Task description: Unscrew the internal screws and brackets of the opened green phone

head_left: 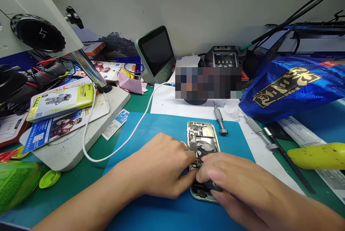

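An opened smartphone [207,132], its inner boards and metal parts bare, lies on the blue mat [151,123]. My left hand [167,166], with a ring on one finger, is closed at the phone's left edge, its index fingertip and thumb on the inner parts. From the right, my right hand [229,173] bends over the lower half, fingertips meeting near my left thumb. Its own thumb lies by the phone's lower end. My fingers hide the middle of the phone, so any small part between them cannot be seen. A small screwdriver [219,118] lies beyond the phone.
A microscope stand base [67,152] with packets sits left, near a white cable [134,135]. Behind stand a smart display [157,55] and a soldering station [225,58]. At right are a blue bag [293,87], another screwdriver [257,130], a black stick [291,162] and a yellow object [320,155].
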The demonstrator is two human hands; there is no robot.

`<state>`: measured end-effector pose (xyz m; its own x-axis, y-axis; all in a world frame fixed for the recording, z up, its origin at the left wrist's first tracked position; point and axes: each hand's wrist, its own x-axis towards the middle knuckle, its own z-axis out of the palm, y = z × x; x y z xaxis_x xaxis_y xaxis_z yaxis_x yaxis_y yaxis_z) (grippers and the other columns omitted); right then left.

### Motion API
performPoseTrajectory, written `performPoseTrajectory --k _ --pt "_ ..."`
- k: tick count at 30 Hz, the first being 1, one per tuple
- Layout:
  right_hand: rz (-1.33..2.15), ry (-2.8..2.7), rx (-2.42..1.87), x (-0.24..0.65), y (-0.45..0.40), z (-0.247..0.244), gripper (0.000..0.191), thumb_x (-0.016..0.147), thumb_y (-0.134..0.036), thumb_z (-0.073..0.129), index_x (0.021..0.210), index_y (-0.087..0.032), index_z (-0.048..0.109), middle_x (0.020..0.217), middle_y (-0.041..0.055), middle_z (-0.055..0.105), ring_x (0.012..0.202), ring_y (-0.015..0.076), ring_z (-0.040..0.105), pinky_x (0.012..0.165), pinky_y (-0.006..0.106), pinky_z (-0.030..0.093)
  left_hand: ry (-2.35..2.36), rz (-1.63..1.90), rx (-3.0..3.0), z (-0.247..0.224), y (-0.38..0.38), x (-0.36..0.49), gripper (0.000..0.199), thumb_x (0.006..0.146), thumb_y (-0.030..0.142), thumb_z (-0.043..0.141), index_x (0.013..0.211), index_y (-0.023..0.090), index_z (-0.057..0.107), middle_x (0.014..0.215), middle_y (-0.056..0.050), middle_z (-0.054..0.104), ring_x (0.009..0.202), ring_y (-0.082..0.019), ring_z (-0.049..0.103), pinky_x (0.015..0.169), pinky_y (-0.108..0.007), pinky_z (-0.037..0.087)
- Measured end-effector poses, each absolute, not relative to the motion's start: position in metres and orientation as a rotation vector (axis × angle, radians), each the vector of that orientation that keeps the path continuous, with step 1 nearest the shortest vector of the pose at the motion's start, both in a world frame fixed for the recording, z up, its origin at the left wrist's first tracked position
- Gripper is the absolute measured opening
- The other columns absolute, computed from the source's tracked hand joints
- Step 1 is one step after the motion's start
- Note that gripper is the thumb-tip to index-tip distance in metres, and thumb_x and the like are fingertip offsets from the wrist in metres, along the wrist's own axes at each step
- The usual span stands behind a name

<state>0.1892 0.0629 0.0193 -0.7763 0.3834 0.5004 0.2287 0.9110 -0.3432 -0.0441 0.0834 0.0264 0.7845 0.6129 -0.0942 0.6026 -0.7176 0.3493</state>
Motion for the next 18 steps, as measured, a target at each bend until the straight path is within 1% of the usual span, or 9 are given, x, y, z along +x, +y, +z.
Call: performPoseTrajectory --k 2,5,7,10,13,16,18 --pt "0.384 -2.513 -0.462 0.1900 0.0614 0.0185 0.039 0.105 -0.014 0.043 0.143 -0.018 0.040 0.111 0.0077 0.075 0.111 0.0153 0.071 0.097 0.027 0.059 0.920 0.034 2.619 0.0257 0.0835 -0.0442 0.027 0.093 0.033 0.055 0.071 0.021 0.045 0.065 0.001 0.059 0.054 -0.015 0.046 0.051 -0.034 0.017" --pt "0.429 -2.522 -0.508 0.1915 0.0599 0.0181 0.037 0.103 -0.013 0.044 0.140 -0.018 0.045 0.113 0.0077 0.075 0.113 0.0138 0.070 0.096 0.024 0.059 0.926 0.024 2.627 0.0249 0.0839 -0.0442 0.025 0.093 0.033 0.053 0.072 0.021 0.048 0.067 0.001 0.061 0.055 -0.015 0.048 0.052 -0.034 0.017" --pt "0.415 -2.502 -0.511 0.1915 0.0597 0.0183 0.040 0.103 -0.012 0.044 0.142 -0.019 0.042 0.112 0.0070 0.075 0.112 0.0143 0.070 0.095 0.025 0.059 0.929 0.021 2.625 0.0252 0.0845 -0.0437 0.024 0.093 0.033 0.053 0.072 0.021 0.049 0.067 0.001 0.060 0.055 -0.015 0.047 0.052 -0.034 0.017" --pt "0.382 -2.489 -0.495 0.1904 0.0603 0.0183 0.046 0.103 -0.009 0.043 0.147 -0.020 0.035 0.111 0.0068 0.075 0.110 0.0165 0.071 0.097 0.030 0.059 0.933 0.011 2.623 0.0265 0.0858 -0.0429 0.026 0.093 0.033 0.054 0.071 0.021 0.046 0.065 0.002 0.058 0.053 -0.015 0.044 0.051 -0.034 0.017" --pt "0.377 -2.486 -0.454 0.1896 0.0614 0.0172 0.045 0.104 -0.010 0.041 0.148 -0.020 0.035 0.110 0.0074 0.075 0.107 0.0173 0.072 0.095 0.031 0.059 0.932 0.011 2.614 0.0269 0.0857 -0.0430 0.028 0.093 0.034 0.054 0.070 0.021 0.044 0.063 0.002 0.056 0.052 -0.015 0.041 0.051 -0.034 0.017" --pt "0.418 -2.469 -0.424 0.1895 0.0617 0.0170 0.048 0.104 -0.010 0.043 0.149 -0.021 0.036 0.109 0.0061 0.074 0.106 0.0170 0.071 0.100 0.033 0.058 0.930 0.025 2.613 0.0258 0.0840 -0.0443 0.029 0.094 0.035 0.054 0.070 0.021 0.044 0.063 0.002 0.055 0.052 -0.015 0.041 0.051 -0.034 0.017" --pt "0.456 -2.477 -0.423 0.1900 0.0612 0.0177 0.052 0.102 -0.010 0.046 0.151 -0.022 0.033 0.112 0.0060 0.074 0.108 0.0170 0.071 0.103 0.034 0.058 0.925 0.030 2.614 0.0249 0.0831 -0.0449 0.028 0.093 0.035 0.054 0.070 0.021 0.045 0.064 0.002 0.057 0.052 -0.015 0.041 0.051 -0.034 0.017"
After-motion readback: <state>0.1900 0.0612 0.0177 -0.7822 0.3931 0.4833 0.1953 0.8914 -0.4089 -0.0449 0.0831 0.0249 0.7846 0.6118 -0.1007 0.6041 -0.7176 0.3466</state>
